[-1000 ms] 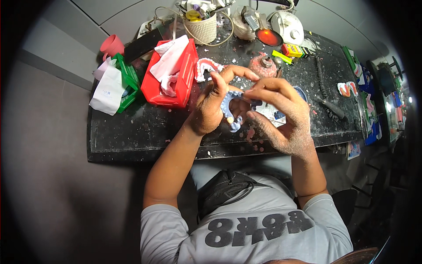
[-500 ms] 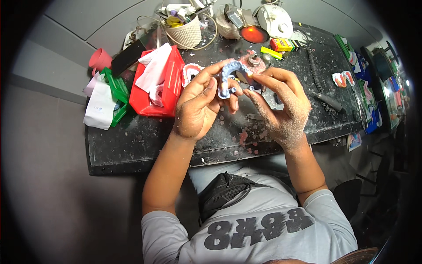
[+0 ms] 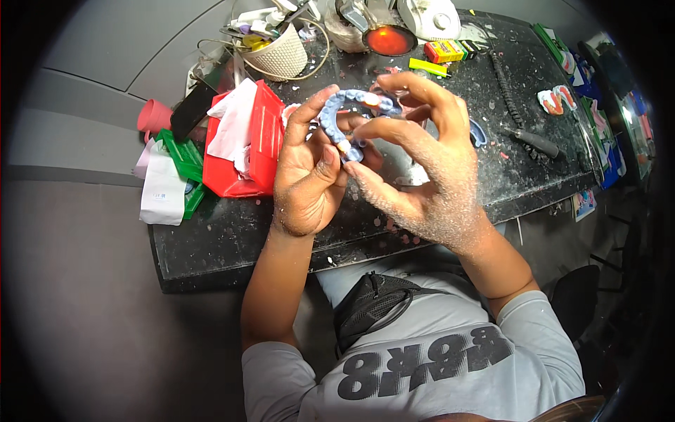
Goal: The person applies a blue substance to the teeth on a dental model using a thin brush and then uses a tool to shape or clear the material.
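A blue-grey, horseshoe-shaped dental model with whitish patches on some of its teeth is held up above the bench. My left hand grips its left side, fingers behind and thumb in front. My right hand, coated in white dust, has its thumb and index finger closed about the model's near end. Its other fingers arch over the right side and partly hide it. Below the hands, the black bench is speckled with white dust and pink spots.
To the left are a red bin with papers, a green bin and a pink cup. A woven basket stands behind. A corded handpiece and a pink-and-white dental model lie right; a yellow marker lies further back.
My right thumb and index finger have moved from the model's right side to its near end. The model has turned somewhat, and the whole view has shifted.
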Available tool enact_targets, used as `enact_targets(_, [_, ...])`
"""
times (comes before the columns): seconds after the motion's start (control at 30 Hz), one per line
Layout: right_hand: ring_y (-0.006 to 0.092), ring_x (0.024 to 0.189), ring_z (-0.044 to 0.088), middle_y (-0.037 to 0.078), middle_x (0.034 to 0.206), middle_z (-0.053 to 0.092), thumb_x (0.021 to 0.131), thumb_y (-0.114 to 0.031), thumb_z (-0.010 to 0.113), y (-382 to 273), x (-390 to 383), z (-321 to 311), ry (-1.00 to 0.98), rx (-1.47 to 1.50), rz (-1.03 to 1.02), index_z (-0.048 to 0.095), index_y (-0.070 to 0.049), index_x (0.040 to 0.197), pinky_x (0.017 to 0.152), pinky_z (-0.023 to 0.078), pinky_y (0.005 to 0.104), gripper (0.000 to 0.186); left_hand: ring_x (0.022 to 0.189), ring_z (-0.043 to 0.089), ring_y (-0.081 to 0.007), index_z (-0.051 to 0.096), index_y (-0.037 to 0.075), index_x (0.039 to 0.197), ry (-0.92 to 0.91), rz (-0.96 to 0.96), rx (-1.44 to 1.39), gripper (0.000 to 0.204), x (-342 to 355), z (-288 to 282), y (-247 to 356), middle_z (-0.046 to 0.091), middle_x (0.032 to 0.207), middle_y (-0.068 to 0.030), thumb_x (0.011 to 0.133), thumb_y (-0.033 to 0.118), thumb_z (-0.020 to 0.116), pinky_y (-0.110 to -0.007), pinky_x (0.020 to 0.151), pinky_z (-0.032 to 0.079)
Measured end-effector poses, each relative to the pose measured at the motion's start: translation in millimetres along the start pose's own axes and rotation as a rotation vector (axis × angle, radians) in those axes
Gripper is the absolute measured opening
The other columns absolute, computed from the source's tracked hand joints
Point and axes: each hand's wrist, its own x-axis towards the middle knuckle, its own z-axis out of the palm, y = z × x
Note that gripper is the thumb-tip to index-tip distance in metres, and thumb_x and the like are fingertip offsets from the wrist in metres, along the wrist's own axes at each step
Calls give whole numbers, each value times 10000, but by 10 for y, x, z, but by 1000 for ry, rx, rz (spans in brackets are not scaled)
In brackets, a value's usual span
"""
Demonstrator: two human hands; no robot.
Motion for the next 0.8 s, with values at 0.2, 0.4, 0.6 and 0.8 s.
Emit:
enact_targets(0.2, [305,1120,533,148,1375,547,700,-251,839,4,24,70,3,-39,-13,730,-114,988,925,451,397,337,1133,625,-281,240,133,1555,10,-7,-39,693,-40,-65,-33,498,1419,-177,980,118,627,-440,948,565])
enact_targets(0.4, [302,1105,535,151,1367,552,708,-251,826,-15,46,50,5,-38,-4,730,-112,968,922,446,395,309,1056,669,-306,283,123,1525,21,48,-81,627,-8,52,-51,566,1336,-176,988,81,604,-362,893,591])
enact_targets(0.6, [299,1077,540,153,1346,567,697,-213,806,-40,49,59,-7,-11,22,725,-105,940,917,446,392,278,1071,663,-303,279,136,1525,24,62,-82,619,-24,31,-74,563,1345,-195,993,57,585,-383,913,582])
enact_targets(0.8, [295,1037,540,153,1330,578,682,-201,801,-52,50,56,24,2,32,714,-102,914,894,447,387,267,1084,656,-313,281,137,1524,19,74,-74,606,-14,48,-81,555,1355,-222,1000,57,575,-391,919,577])
